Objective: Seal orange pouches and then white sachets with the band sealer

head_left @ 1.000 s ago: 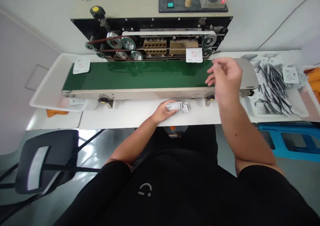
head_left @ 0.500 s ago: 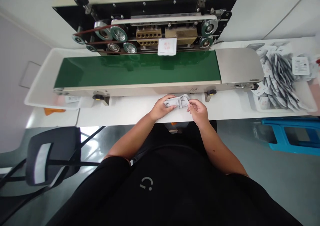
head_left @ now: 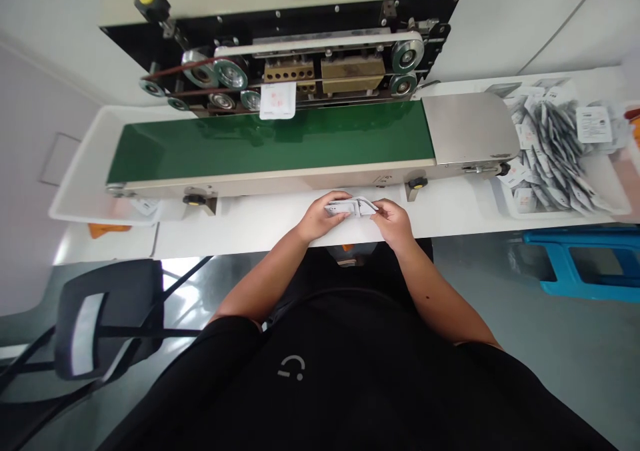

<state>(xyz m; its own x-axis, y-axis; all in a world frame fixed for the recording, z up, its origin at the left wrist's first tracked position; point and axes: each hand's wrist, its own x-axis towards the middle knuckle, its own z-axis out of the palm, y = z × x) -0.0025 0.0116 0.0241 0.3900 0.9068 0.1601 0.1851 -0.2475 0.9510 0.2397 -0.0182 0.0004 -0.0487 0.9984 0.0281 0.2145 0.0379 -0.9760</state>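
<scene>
Since the earlier frame, the sachet (head_left: 277,100) on the sealer (head_left: 353,74) has moved left. Our left hand (head_left: 320,216) and right hand (head_left: 395,223) hold a white packet (head_left: 350,206) just above the tabletop (head_left: 260,228), our fingers (head_left: 381,207) pinched narrowly on it, keeping it steady before the belt (head_left: 270,141).

Single head-worn view, looking forward and down from above chest. Black-clothed torso (head_left: 295,378) fills lower middle of frame, nearest. Left hand (head_left: 320,216) and right hand (head_left: 394,224) close, just below centre, around white sachet (head_left: 350,206). Band sealer (head_left: 325,58) farther, across upper frame; green conveyor belt (head_left: 270,141) mid-frame.
</scene>
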